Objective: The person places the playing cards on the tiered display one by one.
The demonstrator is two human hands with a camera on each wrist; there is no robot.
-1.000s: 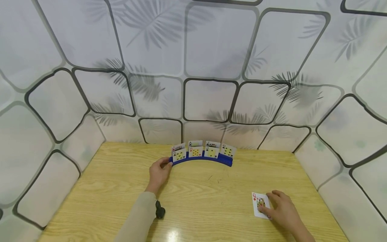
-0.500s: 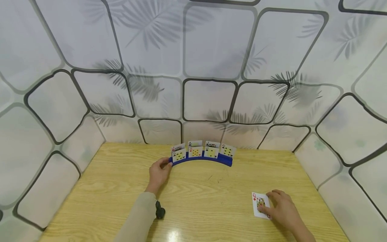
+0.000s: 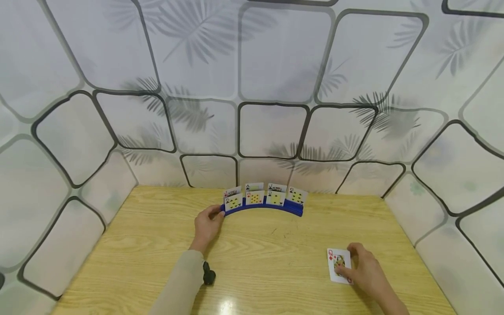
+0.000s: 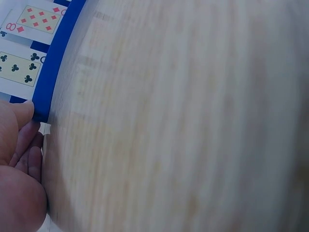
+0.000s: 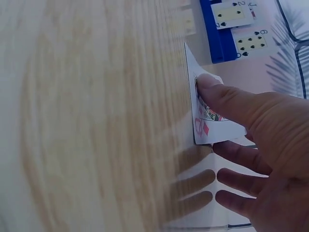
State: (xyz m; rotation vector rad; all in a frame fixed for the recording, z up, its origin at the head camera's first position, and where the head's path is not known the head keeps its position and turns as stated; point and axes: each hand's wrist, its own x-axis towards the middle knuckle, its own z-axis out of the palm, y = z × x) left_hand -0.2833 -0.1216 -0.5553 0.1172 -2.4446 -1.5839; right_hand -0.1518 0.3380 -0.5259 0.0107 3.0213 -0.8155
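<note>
In the head view a curved blue card holder (image 3: 294,209) stands at the back of the table with playing cards upright in two rows. My left hand (image 3: 206,225) grips its left end, thumb in front, also seen in the left wrist view. At the right, my right hand (image 3: 368,271) pinches a queen of diamonds (image 3: 339,260) by its right side, thumb on the face. The right wrist view shows this queen card (image 5: 197,113) bowed under the thumb, the other fingers spread below it. An eight of diamonds (image 3: 254,197) and a two of spades (image 3: 275,198) stand in front.
A patterned cloth wall (image 3: 271,131) encloses the wooden table (image 3: 252,262) at the back and sides, close behind the holder. A six of spades (image 3: 297,196) stands at the holder's right end. A small black object (image 3: 209,274) sits beside the left sleeve.
The queen of diamonds and the right hand's fingertips have shifted slightly up and to the left in the head view. The left hand and the card holder stay put.
</note>
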